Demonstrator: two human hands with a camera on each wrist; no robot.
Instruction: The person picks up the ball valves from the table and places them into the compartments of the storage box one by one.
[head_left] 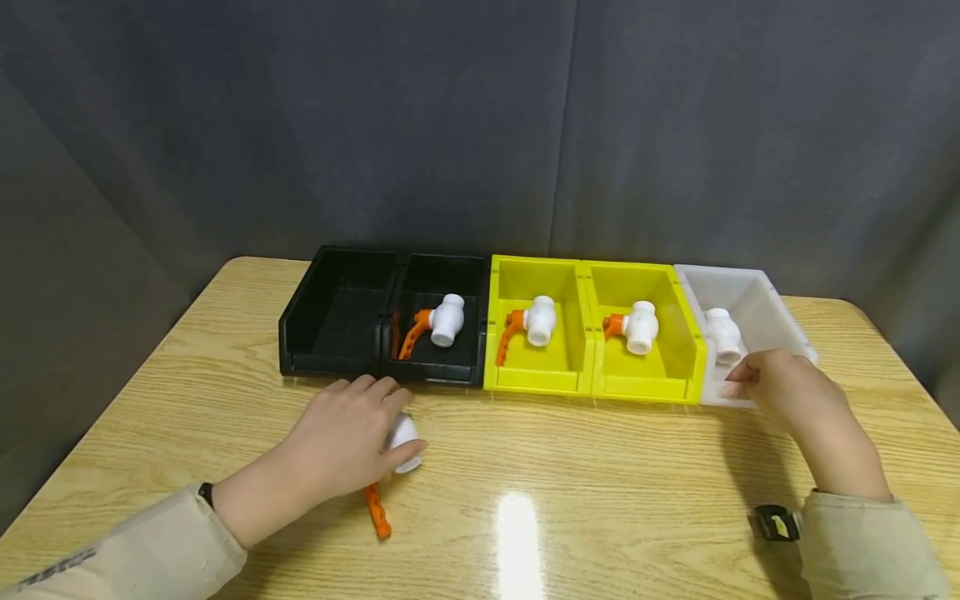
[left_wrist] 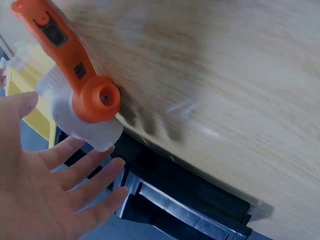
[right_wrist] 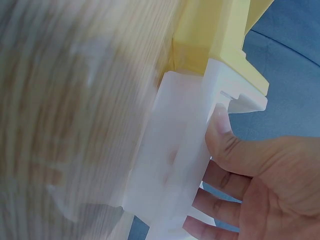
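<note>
My left hand (head_left: pixel 348 437) reaches over a white ball valve (head_left: pixel 405 442) that lies on the table near the black bins. In the left wrist view its orange lever (left_wrist: pixel 62 50) shows clearly. The thumb lies by one end of the valve and the extended fingers (left_wrist: pixel 92 170) lie by the other, without curling round it. At the white bin (head_left: pixel 757 292), my right hand (head_left: pixel 798 396) hangs over the front edge, fingers inside. A white valve (head_left: pixel 723 337) sits in that bin beyond the fingertips; its lever is not visible. I see nothing between the right thumb and fingers.
Bins stand in a row along the back: an empty black one (head_left: pixel 341 321), another black one (head_left: pixel 465 367) and two yellow ones (head_left: pixel 540 383). The second black bin and both yellow bins each contain one orange-levered valve. A dark curtain (head_left: pixel 480 125) hangs behind the table.
</note>
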